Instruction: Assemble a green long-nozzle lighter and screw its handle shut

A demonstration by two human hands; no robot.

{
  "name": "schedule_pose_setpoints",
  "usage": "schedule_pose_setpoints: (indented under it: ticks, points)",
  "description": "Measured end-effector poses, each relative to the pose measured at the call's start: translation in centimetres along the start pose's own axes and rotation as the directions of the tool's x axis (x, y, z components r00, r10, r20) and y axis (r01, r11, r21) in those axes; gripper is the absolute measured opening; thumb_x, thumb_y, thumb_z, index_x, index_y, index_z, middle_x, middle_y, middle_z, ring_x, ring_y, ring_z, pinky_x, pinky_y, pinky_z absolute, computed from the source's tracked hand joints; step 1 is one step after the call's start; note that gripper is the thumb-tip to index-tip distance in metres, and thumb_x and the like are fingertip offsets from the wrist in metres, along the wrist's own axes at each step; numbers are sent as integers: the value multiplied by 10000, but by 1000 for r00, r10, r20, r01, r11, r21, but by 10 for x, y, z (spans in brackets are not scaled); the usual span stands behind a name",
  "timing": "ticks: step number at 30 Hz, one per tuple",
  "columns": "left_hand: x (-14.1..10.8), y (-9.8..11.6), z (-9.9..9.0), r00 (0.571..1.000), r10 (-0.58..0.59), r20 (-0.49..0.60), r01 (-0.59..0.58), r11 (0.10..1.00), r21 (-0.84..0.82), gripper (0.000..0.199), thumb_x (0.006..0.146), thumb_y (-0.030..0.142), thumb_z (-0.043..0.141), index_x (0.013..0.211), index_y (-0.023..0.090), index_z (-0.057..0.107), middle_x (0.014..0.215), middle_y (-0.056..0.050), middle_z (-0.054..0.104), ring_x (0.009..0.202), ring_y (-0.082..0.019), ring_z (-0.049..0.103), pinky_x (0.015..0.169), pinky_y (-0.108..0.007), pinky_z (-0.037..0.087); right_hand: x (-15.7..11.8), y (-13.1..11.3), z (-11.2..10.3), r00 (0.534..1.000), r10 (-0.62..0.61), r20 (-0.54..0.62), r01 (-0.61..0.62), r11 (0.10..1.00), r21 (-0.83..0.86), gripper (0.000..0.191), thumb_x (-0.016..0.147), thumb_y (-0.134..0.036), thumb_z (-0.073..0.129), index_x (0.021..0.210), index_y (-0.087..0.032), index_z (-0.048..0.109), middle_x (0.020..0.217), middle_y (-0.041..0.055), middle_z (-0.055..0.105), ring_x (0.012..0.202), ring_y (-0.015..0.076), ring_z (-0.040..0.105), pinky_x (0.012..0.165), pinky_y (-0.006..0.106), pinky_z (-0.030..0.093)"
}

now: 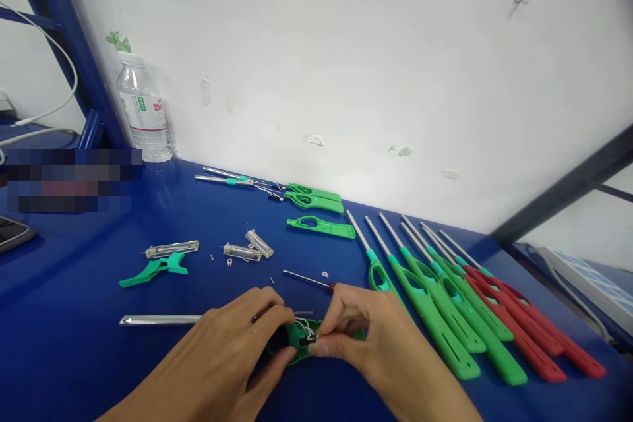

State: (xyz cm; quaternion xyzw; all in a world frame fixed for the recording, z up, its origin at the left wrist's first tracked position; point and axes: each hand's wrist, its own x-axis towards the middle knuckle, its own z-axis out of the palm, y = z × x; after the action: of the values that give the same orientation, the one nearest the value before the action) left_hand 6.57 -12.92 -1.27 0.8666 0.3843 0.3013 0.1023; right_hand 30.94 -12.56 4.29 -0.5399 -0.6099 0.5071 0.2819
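At the front of the table, my left hand [237, 343] closes over the green handle shell [299, 357] of a gas lighter and steadies it. A long metal tube [158, 320] extends leftward from under that hand. My right hand [368, 326] pinches a small black igniter part [310, 339] with thumb and forefinger, inside or just above the shell. White wires [305, 324] loop beside it. Fingers cover much of the shell. Behind my left hand lie a teal trigger piece [155, 268] and a clear fuel tank [172, 249].
Whole green lighters [435, 320] and red lighters [519, 323] line the right side. Toward the wall are loose green shells [321, 228] and wired tubes [225, 180]. Two more tanks [242, 252], a screwdriver [306, 277] and small screws lie mid-table. A water bottle [143, 109] stands back left.
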Motion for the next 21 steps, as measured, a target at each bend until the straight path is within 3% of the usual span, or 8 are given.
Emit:
schedule_pose_setpoints:
  ticks: [9,17,21]
  points:
    - [-1,1,0,1000,9,5,-9,1000,15,195,1156,194,548,1125,302,708,1114,15,797,915,-178,846,762,-294,639,0,-1,1,999,-15,-32,14,999,-50,283,838,-12,886,755,-241,741,737,-95,793,741,123,719,685,239,452]
    - [3,3,1,996,68,-56,-63,994,92,253,1212,228,442,1138,294,675,1077,-1,794,824,-188,844,609,-305,610,1,-1,1,999,36,-38,-37,998,-44,261,829,-22,873,874,-269,798,804,-94,874,803,154,813,747,231,520]
    - [3,3,2,996,91,8,-91,987,134,273,1182,186,454,1130,288,702,1099,-15,797,883,-215,845,724,-318,681,3,3,1,999,31,-35,-33,998,-57,282,805,-6,860,886,-270,803,812,-87,873,803,167,815,738,242,534]
